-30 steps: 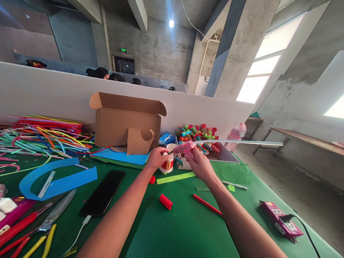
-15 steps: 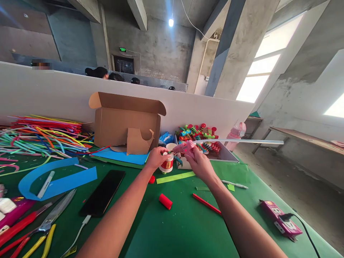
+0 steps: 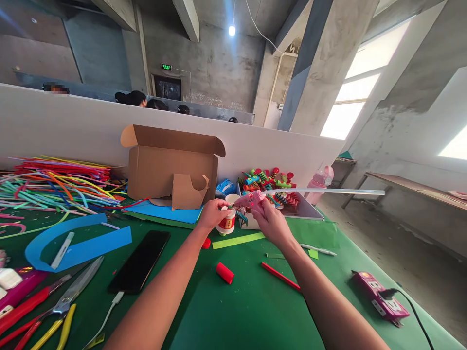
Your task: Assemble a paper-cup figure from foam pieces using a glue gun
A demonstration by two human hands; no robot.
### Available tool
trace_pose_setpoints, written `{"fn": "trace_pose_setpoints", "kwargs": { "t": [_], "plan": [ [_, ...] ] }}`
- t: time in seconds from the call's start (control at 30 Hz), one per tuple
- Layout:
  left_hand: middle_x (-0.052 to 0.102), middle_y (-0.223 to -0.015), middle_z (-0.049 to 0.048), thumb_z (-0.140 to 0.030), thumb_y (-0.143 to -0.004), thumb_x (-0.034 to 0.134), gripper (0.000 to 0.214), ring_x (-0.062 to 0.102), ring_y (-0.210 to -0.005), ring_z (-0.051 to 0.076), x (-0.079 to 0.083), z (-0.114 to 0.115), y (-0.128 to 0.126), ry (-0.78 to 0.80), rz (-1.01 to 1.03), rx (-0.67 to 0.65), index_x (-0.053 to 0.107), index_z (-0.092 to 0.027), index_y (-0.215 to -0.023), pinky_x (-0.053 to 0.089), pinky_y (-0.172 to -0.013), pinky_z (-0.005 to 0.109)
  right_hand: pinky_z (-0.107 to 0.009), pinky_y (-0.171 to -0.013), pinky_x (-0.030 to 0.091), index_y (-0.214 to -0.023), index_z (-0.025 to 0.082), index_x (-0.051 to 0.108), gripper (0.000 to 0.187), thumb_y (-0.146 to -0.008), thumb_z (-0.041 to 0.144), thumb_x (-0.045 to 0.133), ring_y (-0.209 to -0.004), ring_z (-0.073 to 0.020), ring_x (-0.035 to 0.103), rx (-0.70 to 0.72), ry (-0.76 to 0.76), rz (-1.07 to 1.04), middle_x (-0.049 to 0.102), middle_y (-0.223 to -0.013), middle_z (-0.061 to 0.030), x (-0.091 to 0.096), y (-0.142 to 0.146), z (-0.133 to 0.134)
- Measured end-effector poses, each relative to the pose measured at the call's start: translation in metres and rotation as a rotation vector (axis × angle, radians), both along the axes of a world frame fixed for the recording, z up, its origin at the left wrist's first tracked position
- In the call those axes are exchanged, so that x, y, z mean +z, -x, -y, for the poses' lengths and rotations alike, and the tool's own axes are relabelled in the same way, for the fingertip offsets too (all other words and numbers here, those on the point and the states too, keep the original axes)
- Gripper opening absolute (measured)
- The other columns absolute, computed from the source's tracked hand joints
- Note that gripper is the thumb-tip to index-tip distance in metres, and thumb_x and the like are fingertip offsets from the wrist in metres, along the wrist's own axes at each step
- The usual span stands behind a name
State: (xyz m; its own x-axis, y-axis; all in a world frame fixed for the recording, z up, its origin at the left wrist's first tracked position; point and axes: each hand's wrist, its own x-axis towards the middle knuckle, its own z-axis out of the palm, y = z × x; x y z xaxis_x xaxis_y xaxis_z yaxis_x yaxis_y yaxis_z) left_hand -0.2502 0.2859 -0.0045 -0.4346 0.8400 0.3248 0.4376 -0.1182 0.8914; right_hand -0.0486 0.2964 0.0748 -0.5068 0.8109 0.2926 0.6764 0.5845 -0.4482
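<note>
Daylight burns out the tall, multi-paned window [image 3: 359,90] at right; a small, white hanging bulb [image 3: 232,31] flares blue; wide-angle distortion slants the grey concrete pillar [image 3: 333,53].

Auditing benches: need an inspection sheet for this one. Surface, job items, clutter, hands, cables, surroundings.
Surface: green tabletop, most crowded at left.
Job's things: pink glue gun with clear stick; red-and-white cup.
Clutter: pipe-cleaner pile, scissors, phone, red tube.
Hands: right hand grips the glue gun; left hand at the cup's top, grip unclear.
Cables: white cable into phone; black cable into magenta power strip.
Surroundings: pale partition behind; heads beyond it.
</note>
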Motion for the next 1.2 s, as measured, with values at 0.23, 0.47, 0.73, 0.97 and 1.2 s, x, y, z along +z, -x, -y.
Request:
{"fn": "trace_pose_setpoints", "kwargs": {
  "t": [0.23,0.47,0.73,0.97,1.2],
  "plan": [
    [0.076,-0.081,0.0037,-0.022,-0.063,0.072,0.017,0.067,-0.073,0.018,-0.001,0.0,0.001,0.005,0.054,-0.014,0.075,-0.019,-0.08,0.049,-0.062,0.025,-0.029,-0.064,0.046,-0.106,0.022,0.058,0.024,-0.085,0.033,0.052,-0.075,-0.0213,0.065,0.02,0.102,-0.228,0.07,-0.085,-0.0045,-0.013,-0.003,-0.011],
    [0.076,-0.076,0.0029,-0.023,-0.061,0.072,0.019,0.067,-0.07,0.018,0.0,0.0,0.001,0.0,0.143,-0.029,0.075,-0.017,-0.079,0.049,-0.06,0.025,-0.023,-0.038,0.036,-0.082,0.022,0.051,0.019,-0.08,0.039,0.059,-0.038,-0.0088,0.046,0.041,0.481,-0.575,0.068,-0.074,0.0003,-0.02,-0.001,-0.007],
    [0.075,-0.075,0.0033,-0.024,-0.057,0.075,0.021,0.066,-0.069,0.019,0.001,0.0,0.001,-0.014,0.217,-0.034,0.075,-0.018,-0.076,0.048,-0.061,0.027,-0.02,-0.035,0.039,-0.086,0.02,0.055,0.03,-0.072,0.041,0.071,-0.035,-0.0057,0.044,0.057,0.724,-0.809,0.068,-0.068,0.0028,-0.026,0.004,-0.014],
    [0.075,-0.074,0.0041,-0.029,-0.054,0.079,0.027,0.066,-0.07,0.02,0.0,0.0,0.002,-0.021,0.291,-0.068,0.076,-0.017,-0.078,0.049,-0.063,0.028,-0.016,-0.039,0.045,-0.077,0.018,0.06,0.022,-0.069,0.025,0.079,-0.04,-0.0037,0.044,0.006,0.901,-1.026,0.069,-0.072,-0.0008,-0.012,-0.012,0.006],
    [0.076,-0.075,0.0054,-0.034,-0.049,0.081,0.034,0.066,-0.07,0.02,-0.003,-0.003,0.004,-0.029,0.346,-0.075,0.075,-0.017,-0.077,0.049,-0.066,0.03,-0.022,-0.047,0.053,-0.078,0.015,0.066,0.021,-0.071,0.031,0.077,-0.044,-0.007,0.048,-0.139,0.808,-0.926,0.065,-0.071,-0.002,-0.025,-0.085,0.001]
  ]
}}
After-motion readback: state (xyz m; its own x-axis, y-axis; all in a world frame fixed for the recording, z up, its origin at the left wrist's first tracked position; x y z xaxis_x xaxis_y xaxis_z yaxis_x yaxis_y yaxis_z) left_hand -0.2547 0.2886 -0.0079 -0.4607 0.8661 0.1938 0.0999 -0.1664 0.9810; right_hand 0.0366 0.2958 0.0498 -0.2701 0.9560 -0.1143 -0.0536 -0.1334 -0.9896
